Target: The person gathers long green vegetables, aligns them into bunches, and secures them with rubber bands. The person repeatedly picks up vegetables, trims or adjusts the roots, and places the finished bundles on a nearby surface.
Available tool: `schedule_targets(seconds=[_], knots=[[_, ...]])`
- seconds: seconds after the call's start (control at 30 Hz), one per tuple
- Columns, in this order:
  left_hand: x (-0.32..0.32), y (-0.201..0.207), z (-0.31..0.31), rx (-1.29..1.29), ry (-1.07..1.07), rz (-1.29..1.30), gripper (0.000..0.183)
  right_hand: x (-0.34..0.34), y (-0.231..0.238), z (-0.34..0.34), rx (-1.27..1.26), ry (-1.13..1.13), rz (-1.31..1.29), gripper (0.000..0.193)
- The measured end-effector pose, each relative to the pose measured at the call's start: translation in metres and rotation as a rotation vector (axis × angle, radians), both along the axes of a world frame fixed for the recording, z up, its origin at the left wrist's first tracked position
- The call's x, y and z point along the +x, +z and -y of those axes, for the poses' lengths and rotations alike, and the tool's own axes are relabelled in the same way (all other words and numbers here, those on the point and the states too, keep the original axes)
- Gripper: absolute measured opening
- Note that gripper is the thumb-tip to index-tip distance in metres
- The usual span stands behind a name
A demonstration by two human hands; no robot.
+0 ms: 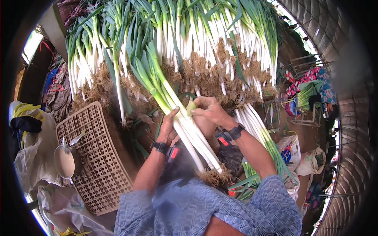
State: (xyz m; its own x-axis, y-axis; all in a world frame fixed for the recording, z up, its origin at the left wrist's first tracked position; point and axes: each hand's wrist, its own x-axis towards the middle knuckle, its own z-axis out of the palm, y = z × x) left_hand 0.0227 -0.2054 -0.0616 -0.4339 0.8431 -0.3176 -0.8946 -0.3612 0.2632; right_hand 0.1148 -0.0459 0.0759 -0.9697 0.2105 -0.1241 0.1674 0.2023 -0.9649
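Across my lap lies a small bunch of long green onions (192, 135), white stalks and roots toward me, green tops pointing up and left. My left hand (169, 125) is closed round the stalks near the middle, its thumb on top. At the same height on the other side, my right hand (212, 112) pinches a pale green strip of outer leaf (191, 106) that stands away from the stalks. Part of the fingers of both hands is hidden. Beyond them a big heap of green onions (204, 35) lies with its brown roots facing me.
On my left stands a tan perforated plastic crate (92, 151) with a metal bowl (66, 162) and a knife (77, 137) on it. To my right lies another row of onions (260, 129). Plastic bags (39, 145) are at the left edge; a low stool (305, 118) is farther right.
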Motion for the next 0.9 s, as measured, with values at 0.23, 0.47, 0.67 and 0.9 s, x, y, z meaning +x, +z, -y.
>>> schedule_targets(seconds=[0.23,0.47,0.67,0.9], knots=[[-0.001,0.004,-0.002,-0.119,0.01,-0.047,0.029,0.097,0.074,-0.005,-0.674,-0.023,-0.269,0.027],[-0.006,0.003,-0.01,-0.175,-0.036,-0.043,0.03,0.064,0.019,-0.016,0.583,-0.075,0.127,0.032],[-0.005,-0.003,-0.019,-0.178,-0.009,-0.021,0.035,0.004,-0.031,0.016,0.745,-0.071,0.076,0.034],[-0.007,-0.011,-0.014,-0.191,-0.014,-0.024,0.032,-0.005,-0.052,0.006,0.663,0.025,-0.024,0.024]])
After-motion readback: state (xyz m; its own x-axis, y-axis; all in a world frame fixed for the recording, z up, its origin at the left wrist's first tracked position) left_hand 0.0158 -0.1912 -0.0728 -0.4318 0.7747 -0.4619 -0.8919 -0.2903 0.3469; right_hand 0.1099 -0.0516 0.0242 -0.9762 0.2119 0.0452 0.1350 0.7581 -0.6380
